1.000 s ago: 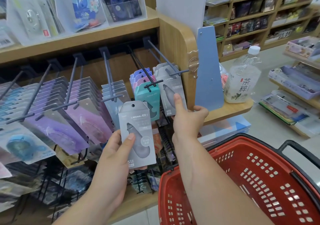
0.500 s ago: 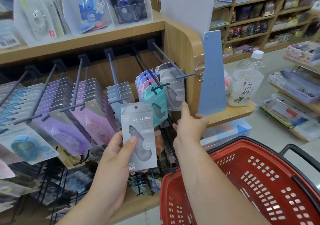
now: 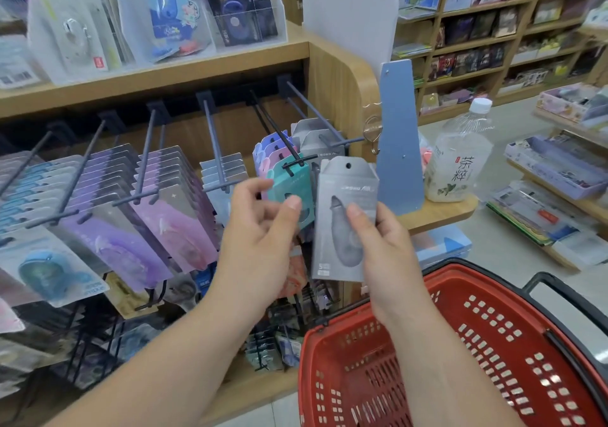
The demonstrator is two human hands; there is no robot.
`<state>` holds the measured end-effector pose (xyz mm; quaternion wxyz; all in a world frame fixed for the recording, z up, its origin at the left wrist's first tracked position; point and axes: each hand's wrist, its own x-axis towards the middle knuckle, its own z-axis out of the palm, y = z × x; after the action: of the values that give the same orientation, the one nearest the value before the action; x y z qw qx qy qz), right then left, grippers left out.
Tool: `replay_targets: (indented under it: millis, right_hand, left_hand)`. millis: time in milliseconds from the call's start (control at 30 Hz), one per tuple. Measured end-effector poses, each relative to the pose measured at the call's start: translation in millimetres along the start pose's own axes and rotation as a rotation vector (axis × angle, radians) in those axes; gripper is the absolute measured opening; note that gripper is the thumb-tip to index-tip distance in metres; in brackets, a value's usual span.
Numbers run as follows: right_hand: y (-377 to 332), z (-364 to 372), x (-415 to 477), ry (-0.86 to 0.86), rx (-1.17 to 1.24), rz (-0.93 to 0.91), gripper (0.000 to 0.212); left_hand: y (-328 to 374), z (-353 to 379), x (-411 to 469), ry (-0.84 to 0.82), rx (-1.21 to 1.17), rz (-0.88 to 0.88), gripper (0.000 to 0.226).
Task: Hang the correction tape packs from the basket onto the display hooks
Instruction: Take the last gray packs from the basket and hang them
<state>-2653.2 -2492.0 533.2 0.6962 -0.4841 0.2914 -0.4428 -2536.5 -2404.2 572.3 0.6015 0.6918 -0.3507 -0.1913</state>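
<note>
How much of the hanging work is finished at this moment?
Done: several grey hung packs sit on the rightmost dark metal hook. In hand: the right hand grips one grey cardboard correction tape pack, not yet hooked; the left hand holds nothing. Left: hooking it; the red plastic basket looks empty where visible.

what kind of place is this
Most likely a stationery shop: correction tape packs hang on display hooks, a red shopping basket sits below, and stocked shelves line the back.

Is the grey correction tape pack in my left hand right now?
No, the right hand grips the grey pack, while the left hand beside it holds nothing.
</note>
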Motion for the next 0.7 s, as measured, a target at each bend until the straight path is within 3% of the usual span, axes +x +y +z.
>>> replay_targets:
  millis: [133, 300, 367, 700]
  right_hand:
    - [-4, -9, 6, 0.050, 0.018, 0.015, 0.016]
    - [5, -13, 7, 0.042, -0.004, 0.046, 0.018]
    - [9, -15, 8, 0.045, -0.025, 0.059, 0.018]
    - [17, -19, 10, 0.038, -0.049, 0.077, 0.017]
  left_hand:
    - [17, 18, 10, -0.013, -0.075, 0.093, 0.036]
    - [27, 33, 34, -0.034, -0.216, 0.035, 0.025]
    - [28, 35, 44, -0.053, -0.178, 0.030, 0.017]
    - [13, 27, 51, 0.035, -0.019, 0.182, 0.026]
